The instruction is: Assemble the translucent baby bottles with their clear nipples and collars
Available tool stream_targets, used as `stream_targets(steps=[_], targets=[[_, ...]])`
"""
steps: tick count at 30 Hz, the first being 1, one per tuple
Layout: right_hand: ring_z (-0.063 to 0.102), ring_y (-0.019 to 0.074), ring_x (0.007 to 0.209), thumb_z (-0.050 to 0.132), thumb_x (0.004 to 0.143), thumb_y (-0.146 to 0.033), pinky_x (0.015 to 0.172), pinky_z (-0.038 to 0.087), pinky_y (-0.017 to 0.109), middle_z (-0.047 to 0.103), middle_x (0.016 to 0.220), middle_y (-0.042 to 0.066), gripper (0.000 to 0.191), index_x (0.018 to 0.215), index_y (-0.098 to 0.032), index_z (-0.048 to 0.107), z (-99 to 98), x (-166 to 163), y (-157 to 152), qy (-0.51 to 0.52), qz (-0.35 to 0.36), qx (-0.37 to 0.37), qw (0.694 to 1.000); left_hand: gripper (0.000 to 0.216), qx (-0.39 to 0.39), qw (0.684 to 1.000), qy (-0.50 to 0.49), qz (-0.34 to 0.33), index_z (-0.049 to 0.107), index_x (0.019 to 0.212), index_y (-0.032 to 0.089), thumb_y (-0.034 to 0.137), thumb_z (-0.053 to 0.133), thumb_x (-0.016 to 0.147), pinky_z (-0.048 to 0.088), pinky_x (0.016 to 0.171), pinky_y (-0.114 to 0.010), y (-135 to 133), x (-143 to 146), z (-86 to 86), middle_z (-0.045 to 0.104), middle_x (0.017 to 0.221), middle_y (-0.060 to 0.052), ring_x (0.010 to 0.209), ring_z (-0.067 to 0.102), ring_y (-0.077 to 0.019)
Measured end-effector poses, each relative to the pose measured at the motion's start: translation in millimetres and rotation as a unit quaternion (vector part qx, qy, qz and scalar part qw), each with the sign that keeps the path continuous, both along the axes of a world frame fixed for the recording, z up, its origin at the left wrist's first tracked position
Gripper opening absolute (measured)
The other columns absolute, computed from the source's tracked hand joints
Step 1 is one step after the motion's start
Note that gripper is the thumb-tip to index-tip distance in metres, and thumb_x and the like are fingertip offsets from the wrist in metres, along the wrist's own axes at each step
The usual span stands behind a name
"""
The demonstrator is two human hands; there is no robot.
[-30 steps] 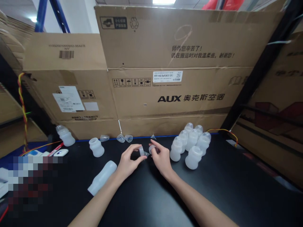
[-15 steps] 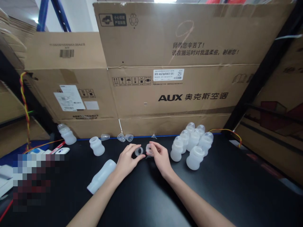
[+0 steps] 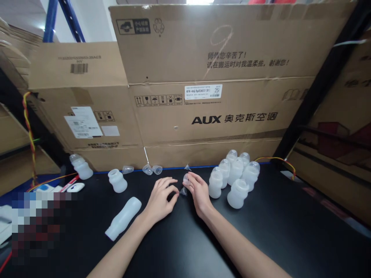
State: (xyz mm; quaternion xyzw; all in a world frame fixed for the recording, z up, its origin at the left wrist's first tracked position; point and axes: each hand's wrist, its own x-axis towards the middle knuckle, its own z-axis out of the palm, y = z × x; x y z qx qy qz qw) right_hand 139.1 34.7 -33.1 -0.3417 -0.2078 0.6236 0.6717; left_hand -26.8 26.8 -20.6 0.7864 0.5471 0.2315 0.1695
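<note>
Both my hands rest on a black table (image 3: 261, 231), close together near its middle. My right hand (image 3: 197, 191) pinches a small clear plastic cap (image 3: 186, 179) between thumb and fingers. My left hand (image 3: 161, 199) is curled with its fingertips pressed together beside a tiny clear funnel-shaped piece (image 3: 182, 190); whether it holds anything is hidden. A cluster of several translucent white bottles (image 3: 236, 177) stands just right of my right hand. To the left of my left forearm, a longer white bottle (image 3: 123, 218) lies on its side.
Large cardboard boxes (image 3: 208, 77) wall off the back of the table. A squat bottle (image 3: 117, 180), another bottle (image 3: 81, 166) and loose clear caps (image 3: 152, 169) lie along the back edge. Twisted red-yellow wires (image 3: 29, 131) hang at left. A black post (image 3: 315, 85) leans at right.
Both hands have lowered toward the table. The clear ring that my left hand held up is no longer visible in its fingers; the right hand keeps its cap.
</note>
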Motion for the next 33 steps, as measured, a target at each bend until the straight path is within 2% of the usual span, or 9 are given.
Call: stream_targets(steps=[2, 5, 8, 13, 15, 18, 24, 28, 33], targets=[[0.064, 0.0199, 0.099, 0.089, 0.069, -0.036, 0.091, 0.055, 0.033, 0.066, 0.111, 0.014, 0.067, 0.120, -0.003, 0.061, 0.6, -0.4, 1.1, 0.007, 0.004, 0.008, 1.000, 0.025, -0.020, 0.999, -0.007, -0.026, 0.063, 0.100, 0.035, 0.047, 0.044, 0.088, 0.030, 0.131, -0.034, -2.2, -1.1, 1.8, 0.054, 0.137, 0.018, 0.137, 0.041, -0.0001], [0.065, 0.0191, 0.092, 0.089, 0.067, -0.038, 0.087, 0.055, 0.031, 0.067, 0.108, 0.013, 0.068, 0.119, -0.003, 0.061, -0.4, -0.8, 3.4, 0.016, 0.005, 0.004, 1.000, 0.037, -0.036, 0.996, 0.023, -0.080, 0.049, 0.124, 0.056, 0.046, 0.037, 0.091, 0.029, 0.131, -0.032, -6.1, 3.5, 6.2, 0.053, 0.137, 0.022, 0.132, 0.043, 0.0029], [0.064, 0.0178, 0.097, 0.090, 0.065, -0.036, 0.089, 0.054, 0.027, 0.066, 0.111, 0.012, 0.072, 0.123, -0.005, 0.059, -2.1, 1.1, 5.6, 0.020, -0.012, -0.008, 1.000, 0.044, -0.030, 0.990, 0.085, -0.106, 0.052, 0.121, 0.061, 0.051, 0.021, 0.091, 0.028, 0.129, -0.036, -7.8, 10.2, 9.2, 0.057, 0.130, 0.019, 0.125, 0.045, -0.0006], [0.062, 0.0178, 0.098, 0.088, 0.069, -0.044, 0.082, 0.054, 0.027, 0.065, 0.116, 0.012, 0.072, 0.125, -0.007, 0.061, -2.2, 5.2, 5.2, -0.012, 0.009, -0.008, 1.000, 0.038, 0.022, 0.999, -0.037, 0.028, 0.070, 0.094, 0.042, 0.064, 0.040, 0.086, 0.041, 0.115, -0.022, -5.3, 5.4, 3.2, 0.067, 0.112, 0.020, 0.109, 0.057, 0.0057], [0.062, 0.0169, 0.091, 0.084, 0.072, -0.051, 0.074, 0.053, 0.027, 0.065, 0.115, 0.011, 0.069, 0.122, -0.008, 0.063, -0.6, 3.3, 1.8, -0.022, 0.048, 0.000, 0.999, 0.031, 0.051, 0.987, -0.123, 0.091, 0.071, 0.091, 0.043, 0.066, 0.052, 0.081, 0.047, 0.107, -0.016, -3.8, 1.4, -1.3, 0.068, 0.110, 0.022, 0.106, 0.062, 0.0078], [0.062, 0.0147, 0.087, 0.082, 0.078, -0.048, 0.075, 0.052, 0.027, 0.064, 0.113, 0.011, 0.057, 0.115, -0.008, 0.064, 2.8, -2.9, -5.8, 0.006, 0.128, 0.038, 0.991, 0.022, 0.052, 0.974, -0.198, 0.095, 0.071, 0.092, 0.051, 0.064, 0.060, 0.078, 0.050, 0.111, -0.013, -2.0, -0.2, -6.8, 0.067, 0.113, 0.024, 0.112, 0.064, 0.0072], [0.060, 0.0124, 0.097, 0.084, 0.078, -0.032, 0.093, 0.049, 0.027, 0.063, 0.109, 0.010, 0.048, 0.116, -0.007, 0.066, 6.9, -8.5, -14.0, 0.039, 0.155, 0.060, 0.985, 0.024, 0.035, 0.990, -0.124, 0.054, 0.064, 0.100, 0.062, 0.065, 0.048, 0.083, 0.045, 0.133, -0.029, -5.8, 3.2, -4.7, 0.039, 0.148, 0.030, 0.148, 0.037, 0.0017], [0.060, 0.0120, 0.093, 0.089, 0.070, -0.031, 0.096, 0.047, 0.030, 0.064, 0.107, 0.010, 0.058, 0.118, -0.008, 0.064, 3.9, -3.5, -11.2, -0.019, 0.148, 0.086, 0.985, 0.043, -0.014, 0.998, -0.064, -0.002, 0.047, 0.124, 0.066, 0.069, 0.048, 0.081, 0.027, 0.146, -0.041, -13.4, 1.5, 2.2, 0.015, 0.159, 0.029, 0.158, 0.016, 0.0004], [0.057, 0.0106, 0.098, 0.087, 0.073, -0.033, 0.098, 0.044, 0.027, 0.065, 0.109, 0.007, 0.059, 0.126, -0.015, 0.067, -6.1, 1.0, -8.7, -0.111, 0.160, 0.147, 0.970, 0.054, -0.062, 0.997, -0.038, -0.015, 0.031, 0.131, 0.071, 0.071, 0.047, 0.079, 0.013, 0.149, -0.041, -20.3, 2.4, 5.4, -0.005, 0.160, 0.032, 0.161, -0.003, 0.0020]])
